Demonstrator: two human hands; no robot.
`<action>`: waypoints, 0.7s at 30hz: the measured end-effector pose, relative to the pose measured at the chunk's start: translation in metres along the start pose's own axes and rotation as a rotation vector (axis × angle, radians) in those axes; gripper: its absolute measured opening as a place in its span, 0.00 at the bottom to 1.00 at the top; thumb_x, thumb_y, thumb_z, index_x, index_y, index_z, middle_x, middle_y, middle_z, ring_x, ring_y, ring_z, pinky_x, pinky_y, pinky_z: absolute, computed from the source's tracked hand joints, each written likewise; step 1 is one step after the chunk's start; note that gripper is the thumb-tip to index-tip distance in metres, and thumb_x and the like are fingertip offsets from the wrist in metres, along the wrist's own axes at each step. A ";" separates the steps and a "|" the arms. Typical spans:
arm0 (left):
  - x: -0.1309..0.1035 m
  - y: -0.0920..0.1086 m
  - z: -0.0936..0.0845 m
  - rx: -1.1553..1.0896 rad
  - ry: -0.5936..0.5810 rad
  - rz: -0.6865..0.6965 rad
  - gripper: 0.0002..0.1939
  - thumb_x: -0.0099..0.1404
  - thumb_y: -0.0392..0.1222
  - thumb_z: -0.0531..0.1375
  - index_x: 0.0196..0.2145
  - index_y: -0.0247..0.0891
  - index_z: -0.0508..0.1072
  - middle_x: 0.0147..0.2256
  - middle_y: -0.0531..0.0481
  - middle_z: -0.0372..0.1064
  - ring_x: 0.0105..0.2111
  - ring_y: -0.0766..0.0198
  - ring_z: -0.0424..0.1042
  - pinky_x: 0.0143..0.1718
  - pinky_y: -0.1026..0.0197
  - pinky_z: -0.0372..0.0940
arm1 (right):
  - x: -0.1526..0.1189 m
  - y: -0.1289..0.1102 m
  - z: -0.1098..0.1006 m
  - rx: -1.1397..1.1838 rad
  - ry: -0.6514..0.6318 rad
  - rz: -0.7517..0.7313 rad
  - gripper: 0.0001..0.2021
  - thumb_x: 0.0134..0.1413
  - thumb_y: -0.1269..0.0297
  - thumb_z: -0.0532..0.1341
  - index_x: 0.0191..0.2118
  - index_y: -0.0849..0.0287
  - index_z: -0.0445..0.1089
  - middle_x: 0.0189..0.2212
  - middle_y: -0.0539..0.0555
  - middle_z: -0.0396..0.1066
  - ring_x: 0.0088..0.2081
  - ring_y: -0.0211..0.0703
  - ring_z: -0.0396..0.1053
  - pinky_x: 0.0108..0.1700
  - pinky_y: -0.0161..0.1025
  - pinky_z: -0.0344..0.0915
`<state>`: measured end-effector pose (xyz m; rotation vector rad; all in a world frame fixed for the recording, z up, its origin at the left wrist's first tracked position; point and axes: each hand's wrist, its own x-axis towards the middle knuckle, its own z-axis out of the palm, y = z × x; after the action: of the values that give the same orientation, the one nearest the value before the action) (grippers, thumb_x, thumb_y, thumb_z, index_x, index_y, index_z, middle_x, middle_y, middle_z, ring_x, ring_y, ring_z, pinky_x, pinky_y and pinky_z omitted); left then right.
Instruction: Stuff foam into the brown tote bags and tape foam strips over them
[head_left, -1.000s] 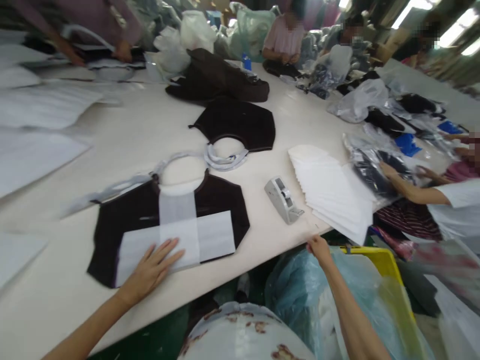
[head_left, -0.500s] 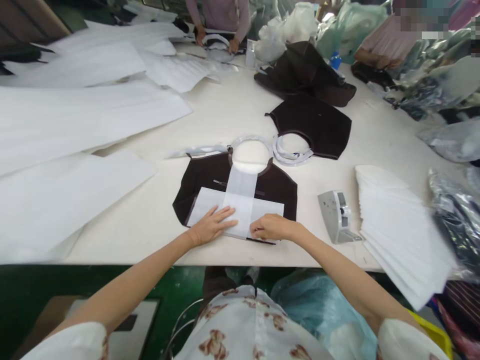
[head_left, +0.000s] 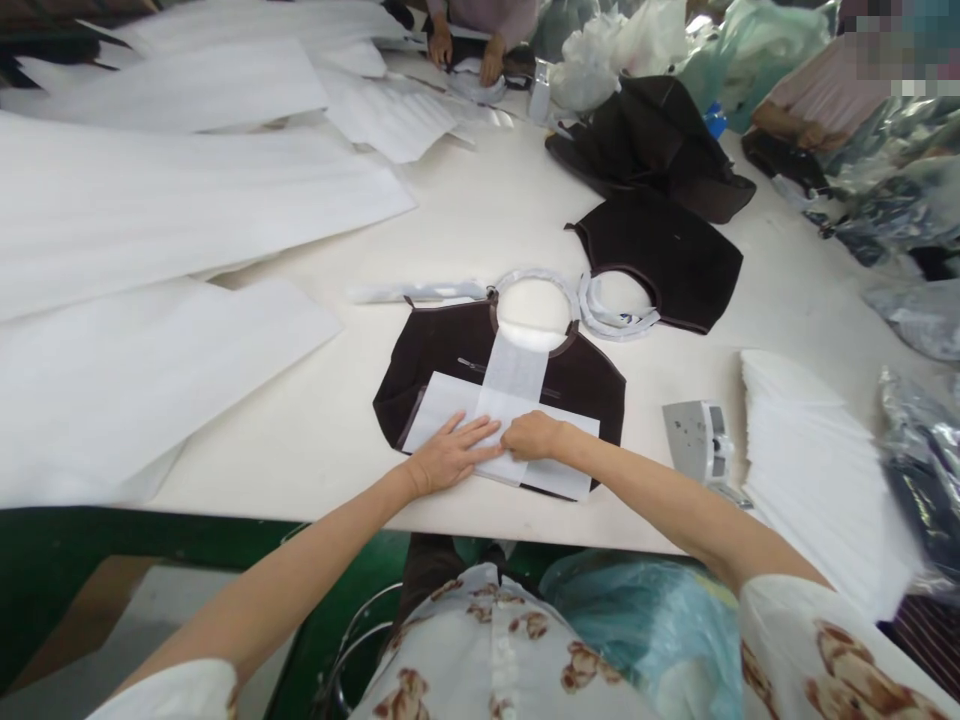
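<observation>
A dark brown bag (head_left: 442, 335) lies flat on the white table, its round handle (head_left: 534, 274) wrapped in white and pointing away from me. Across its lower part rests a white sheet (head_left: 574, 425), and a thin white strip (head_left: 517, 370) runs from the handle opening down over it. My left hand (head_left: 454, 455) lies on the sheet with fingers spread. Just right of its fingertips, my right hand (head_left: 531, 436) presses on the strip with curled fingers; whatever they hold, if anything, is hidden.
Large white sheets (head_left: 172, 210) cover the left side. A second dark bag (head_left: 667, 255) lies behind. To the right are a grey tape dispenser (head_left: 694, 440) and a stack of white sheets (head_left: 810, 480). Two people's hands (head_left: 491, 60) work across the table.
The view has shifted, so the table items appear further right. My right hand has moved left across the strip, close to my left fingertips. My left hand stays spread on the sheet.
</observation>
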<state>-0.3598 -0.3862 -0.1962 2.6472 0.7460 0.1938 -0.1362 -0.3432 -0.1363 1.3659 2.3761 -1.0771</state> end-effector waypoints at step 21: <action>-0.004 -0.010 0.013 0.107 0.204 0.080 0.29 0.67 0.31 0.54 0.63 0.52 0.65 0.68 0.46 0.55 0.68 0.54 0.53 0.68 0.43 0.43 | -0.098 -0.086 -0.032 2.089 0.578 -0.743 0.14 0.58 0.57 0.67 0.28 0.53 0.61 0.11 0.36 0.42 0.13 0.30 0.34 0.17 0.28 0.46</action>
<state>-0.3651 -0.3847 -0.2125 2.7903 0.7318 0.4641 -0.1461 -0.4140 -0.0228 0.6932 1.0979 -4.3270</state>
